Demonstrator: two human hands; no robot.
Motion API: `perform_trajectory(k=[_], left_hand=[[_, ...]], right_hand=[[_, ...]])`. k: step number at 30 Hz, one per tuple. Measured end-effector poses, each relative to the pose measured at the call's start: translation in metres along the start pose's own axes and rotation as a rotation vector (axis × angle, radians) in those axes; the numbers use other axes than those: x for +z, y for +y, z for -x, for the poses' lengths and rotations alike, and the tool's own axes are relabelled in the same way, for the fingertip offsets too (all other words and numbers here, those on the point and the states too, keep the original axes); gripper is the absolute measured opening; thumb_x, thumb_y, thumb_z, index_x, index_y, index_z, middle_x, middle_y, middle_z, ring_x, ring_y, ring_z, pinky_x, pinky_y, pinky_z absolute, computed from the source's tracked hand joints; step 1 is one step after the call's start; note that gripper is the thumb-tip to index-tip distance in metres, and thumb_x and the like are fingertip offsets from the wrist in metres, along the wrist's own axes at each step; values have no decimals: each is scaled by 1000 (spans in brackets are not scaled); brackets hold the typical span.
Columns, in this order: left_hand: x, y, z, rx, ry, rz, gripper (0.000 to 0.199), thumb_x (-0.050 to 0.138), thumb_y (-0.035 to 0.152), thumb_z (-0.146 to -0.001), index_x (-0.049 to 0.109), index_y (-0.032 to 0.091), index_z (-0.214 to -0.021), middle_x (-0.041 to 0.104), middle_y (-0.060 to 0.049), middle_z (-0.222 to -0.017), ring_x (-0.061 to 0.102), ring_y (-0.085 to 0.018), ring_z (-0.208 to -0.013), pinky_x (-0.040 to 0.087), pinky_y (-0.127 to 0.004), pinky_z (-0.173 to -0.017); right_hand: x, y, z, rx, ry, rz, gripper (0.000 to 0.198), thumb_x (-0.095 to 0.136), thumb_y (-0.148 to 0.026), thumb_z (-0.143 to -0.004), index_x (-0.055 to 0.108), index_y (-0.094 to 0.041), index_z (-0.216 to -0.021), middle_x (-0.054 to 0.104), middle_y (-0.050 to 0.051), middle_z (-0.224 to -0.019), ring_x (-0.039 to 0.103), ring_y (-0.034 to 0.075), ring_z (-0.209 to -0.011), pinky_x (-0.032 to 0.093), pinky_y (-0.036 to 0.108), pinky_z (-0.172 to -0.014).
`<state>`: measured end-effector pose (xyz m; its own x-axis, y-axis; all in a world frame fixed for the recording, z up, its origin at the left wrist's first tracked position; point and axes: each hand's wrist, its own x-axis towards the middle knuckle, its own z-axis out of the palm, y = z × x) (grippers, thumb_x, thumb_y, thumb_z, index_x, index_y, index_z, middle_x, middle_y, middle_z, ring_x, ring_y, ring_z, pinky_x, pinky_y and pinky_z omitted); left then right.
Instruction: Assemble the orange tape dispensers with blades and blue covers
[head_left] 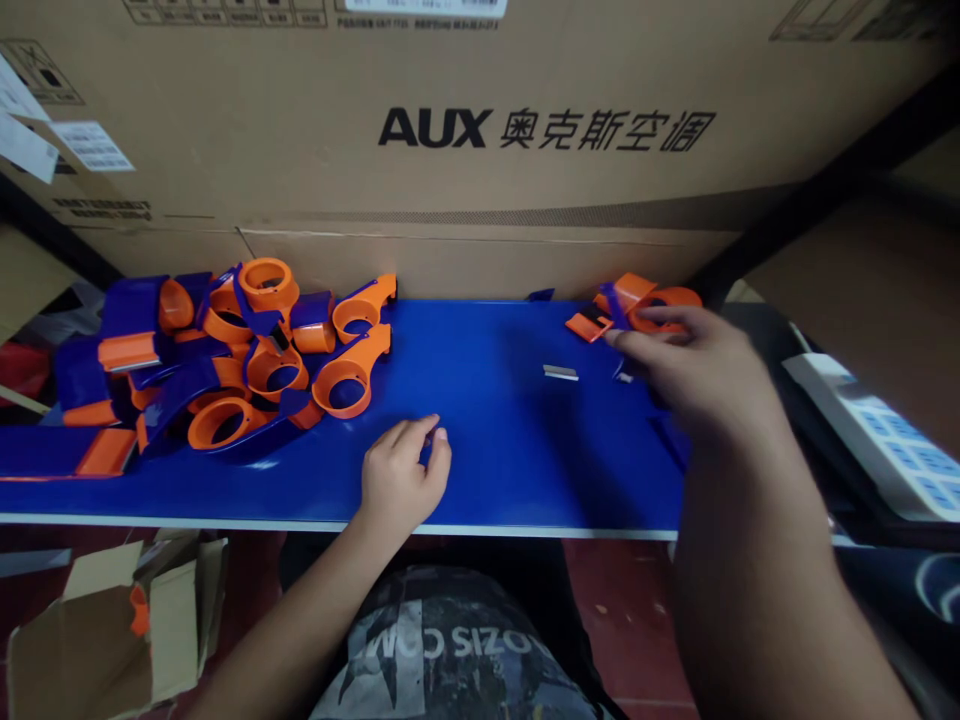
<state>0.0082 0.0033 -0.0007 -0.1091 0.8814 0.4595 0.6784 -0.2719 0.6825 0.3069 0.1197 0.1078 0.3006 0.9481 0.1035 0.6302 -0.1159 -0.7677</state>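
Note:
My left hand (405, 468) rests near the front of the blue tabletop (480, 400). Its fingers are curled, thumb tip close to the index tip, and nothing shows between them. At the right, my right hand (686, 355) reaches over orange and blue tape dispensers (637, 292), slightly blurred. Thumb and index finger look apart beside the dispensers; whether they touch one is unclear, and the other fingers are hidden. A small metal strip (560, 373) lies left of that hand. A blue piece (622, 370) is partly covered under the fingers.
Many orange and blue tape dispensers (262, 375) are heaped on the left of the table. A large cardboard box (480, 190) stands along the back. An opened carton (82, 650) sits on the floor at lower left. A white label sheet (885, 435) lies at right.

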Motion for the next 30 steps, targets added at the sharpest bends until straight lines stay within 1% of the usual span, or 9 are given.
perform_trajectory(k=[2,4,8,10,12,15,20,21,30], left_hand=[[1,0,0,3,33,45,36,59,31,-98,66,22,-133,76,-11,-112,74,-23,-99,61,-37,-89],[3,1,-2,4,66,96,56,61,33,-98,50,21,-151,69,-16,-132,70,-25,-112,61,-39,-94],[9,2,-18,-9,35,180,92,69,44,-94,16,24,-166,38,-23,-164,56,-32,-138,54,-50,-109],[13,-1,-32,-20,-76,217,90,69,46,-94,18,26,-166,37,-22,-165,56,-33,-139,53,-51,-110],[16,-5,-47,-37,-239,257,67,66,42,-97,41,28,-157,57,-16,-151,65,-28,-127,56,-46,-105],[19,-13,-64,-118,-361,270,29,61,31,-98,70,27,-125,77,-6,-106,74,-21,-93,59,-35,-85],[17,-21,-71,-227,-121,42,18,62,27,-94,75,24,-107,77,-7,-89,73,-24,-82,57,-36,-78],[17,-22,-70,-220,-92,-29,19,62,27,-94,75,23,-107,77,-8,-90,73,-26,-85,57,-39,-81],[22,-9,-59,-145,-77,-310,30,56,30,-97,73,17,-117,76,-17,-110,73,-34,-99,56,-46,-89]], right_hand=[[12,-9,18,125,-339,-457,50,76,-43,-79,62,-23,-123,75,14,-112,74,25,-87,60,37,-70],[27,-11,33,237,-617,-642,45,76,-41,-80,63,-25,-120,77,11,-109,75,23,-81,60,33,-64],[60,-6,56,298,-874,-748,41,76,-43,-83,65,-26,-117,79,9,-99,77,23,-76,59,28,-53],[76,-3,65,296,-989,-757,39,78,-45,-83,65,-24,-114,78,7,-93,77,22,-74,60,27,-54],[90,0,71,269,-1042,-728,42,78,-51,-84,65,-24,-112,77,6,-88,75,20,-69,61,30,-55],[98,6,64,160,-879,-534,44,70,-62,-88,66,-24,-110,75,7,-89,73,21,-70,63,36,-59],[69,27,-2,-100,126,222,45,72,-48,-88,66,-21,-124,73,16,-110,71,34,-103,58,53,-90],[61,32,-17,-132,212,355,51,73,-45,-87,64,-20,-131,71,19,-117,68,37,-110,55,56,-94],[43,64,-89,-128,-108,760,69,70,-51,-90,57,-15,-147,70,27,-121,68,40,-106,51,50,-83]])
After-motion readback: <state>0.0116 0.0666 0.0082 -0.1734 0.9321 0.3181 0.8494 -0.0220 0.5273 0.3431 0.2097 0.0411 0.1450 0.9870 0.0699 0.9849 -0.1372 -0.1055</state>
